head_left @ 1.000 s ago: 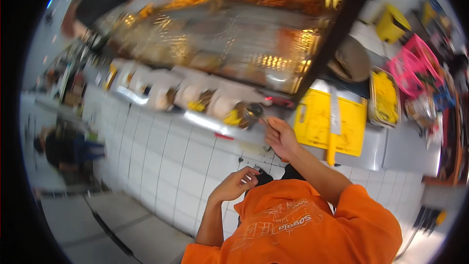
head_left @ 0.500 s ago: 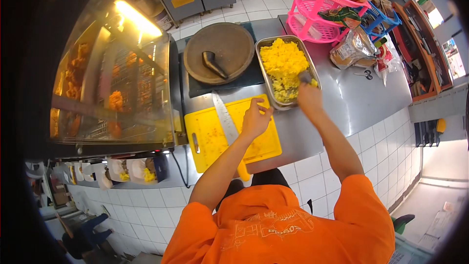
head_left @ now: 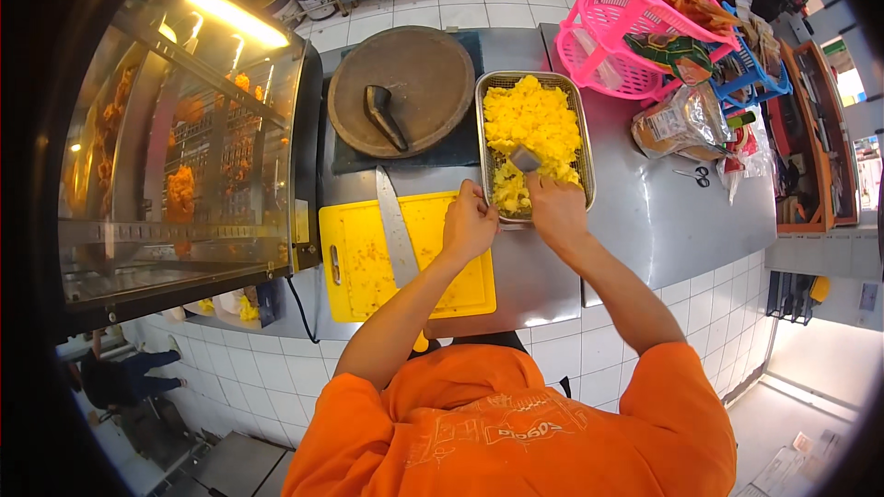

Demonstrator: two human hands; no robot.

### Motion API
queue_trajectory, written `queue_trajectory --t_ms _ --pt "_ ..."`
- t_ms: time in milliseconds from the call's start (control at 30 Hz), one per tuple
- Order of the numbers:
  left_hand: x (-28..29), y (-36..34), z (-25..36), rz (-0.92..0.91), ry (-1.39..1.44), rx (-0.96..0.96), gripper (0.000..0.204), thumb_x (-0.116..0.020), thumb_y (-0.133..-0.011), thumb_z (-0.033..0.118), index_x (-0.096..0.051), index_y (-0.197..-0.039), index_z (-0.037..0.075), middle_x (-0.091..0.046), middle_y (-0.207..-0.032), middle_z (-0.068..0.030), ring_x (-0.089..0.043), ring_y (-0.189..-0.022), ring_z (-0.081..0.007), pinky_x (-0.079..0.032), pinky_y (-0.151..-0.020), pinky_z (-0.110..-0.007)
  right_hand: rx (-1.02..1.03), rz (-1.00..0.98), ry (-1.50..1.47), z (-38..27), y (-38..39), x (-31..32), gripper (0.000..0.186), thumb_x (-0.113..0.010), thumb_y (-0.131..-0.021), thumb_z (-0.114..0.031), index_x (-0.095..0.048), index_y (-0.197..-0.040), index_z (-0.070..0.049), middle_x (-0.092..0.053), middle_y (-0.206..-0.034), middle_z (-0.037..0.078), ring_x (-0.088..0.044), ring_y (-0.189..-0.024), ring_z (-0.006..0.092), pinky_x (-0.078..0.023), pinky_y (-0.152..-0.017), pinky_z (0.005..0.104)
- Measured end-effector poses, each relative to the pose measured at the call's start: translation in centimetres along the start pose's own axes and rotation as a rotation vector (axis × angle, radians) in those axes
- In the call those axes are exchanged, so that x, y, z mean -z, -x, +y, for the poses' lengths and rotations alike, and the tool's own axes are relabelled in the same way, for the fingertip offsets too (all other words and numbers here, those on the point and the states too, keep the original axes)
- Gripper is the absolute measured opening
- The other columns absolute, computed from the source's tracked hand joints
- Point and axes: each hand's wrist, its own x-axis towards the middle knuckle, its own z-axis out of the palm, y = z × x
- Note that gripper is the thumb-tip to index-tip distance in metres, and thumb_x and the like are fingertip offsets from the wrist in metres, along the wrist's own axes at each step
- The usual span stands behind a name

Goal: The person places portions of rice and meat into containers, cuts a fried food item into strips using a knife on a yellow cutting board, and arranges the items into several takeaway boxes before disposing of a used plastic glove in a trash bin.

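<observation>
A metal tray (head_left: 591, 143) with a mesh lining holds crumbly yellow food (head_left: 529, 120), heaped at the far side and thinner near me. My right hand (head_left: 558, 212) is closed round a short tool with a grey, blunt, squarish head (head_left: 525, 159), which rests on the food; its exact kind does not show. At the tray's near left corner is my left hand (head_left: 470, 224), its fingers curled in. Whether they grip the rim is hidden. Below that hand, a long knife (head_left: 396, 235) lies across a yellow cutting board (head_left: 354, 262), partly under my left forearm.
A round stone mortar (head_left: 424, 64) with a dark curved pestle (head_left: 382, 118) stands behind the board. On the left is a lit glass display case (head_left: 304, 129) with fried food. Pink tiered baskets (head_left: 599, 32), a silver bag (head_left: 681, 120) and scissors (head_left: 697, 175) stand or lie right.
My left hand has gone from above the cutting board to the tray's near left corner. My right hand has moved left and nearer along the tray, tool still in it. The view has shifted.
</observation>
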Motion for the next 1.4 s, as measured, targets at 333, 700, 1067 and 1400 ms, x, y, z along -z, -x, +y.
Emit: queue_trajectory --t_ms 333,700,1067,1400 --pt "-0.1 0.1 0.0 -0.016 0.128 0.003 0.02 -0.058 -0.09 0.001 -0.04 -0.1 0.001 -0.064 -0.069 -0.0124 -0.068 -0.058 -0.0196 -0.051 -0.052 -0.03 0.462 -0.219 0.015 5.3 -2.1 0.9 0.017 -0.057 -0.08 -0.013 -0.059 -0.094 -0.004 -0.064 -0.076 0.011 -0.067 -0.072 0.0285 -0.052 -0.063 0.0399" --pt "-1.3 1.5 0.8 -0.034 0.22 0.01 0.013 -0.053 -0.093 -0.001 -0.042 -0.099 -0.001 -0.064 -0.07 -0.0135 -0.068 -0.06 -0.0195 -0.052 -0.054 -0.029 -0.536 -0.923 -1.528 8.7 -1.9 -0.2 0.024 -0.059 -0.095 -0.019 -0.068 -0.1 0.002 -0.037 -0.057 -0.006 -0.031 -0.047 0.0061 -0.028 -0.043 0.0255" --pt "0.3 2.4 0.7 -0.106 0.139 0.05 0.021 -0.061 -0.088 0.007 -0.051 -0.104 -0.002 -0.069 -0.074 -0.0148 -0.07 -0.063 -0.0227 -0.053 -0.058 -0.033 -0.627 -0.502 -1.906 11.3 1.0 0.9 0.021 -0.053 -0.099 -0.016 -0.062 -0.103 0.003 -0.028 -0.056 -0.009 -0.022 -0.045 0.0034 -0.02 -0.044 0.0226" --pt "13.6 12.9 -1.9 -0.308 0.129 -0.018 0.028 -0.059 -0.09 0.007 -0.052 -0.116 -0.001 -0.064 -0.089 -0.0107 -0.068 -0.076 -0.0171 -0.051 -0.065 -0.027 -0.612 -0.264 -1.893 0.1 2.0 3.5 0.02 -0.054 -0.098 -0.017 -0.061 -0.098 0.002 -0.026 -0.056 -0.008 -0.024 -0.047 0.0045 -0.021 -0.047 0.0234"
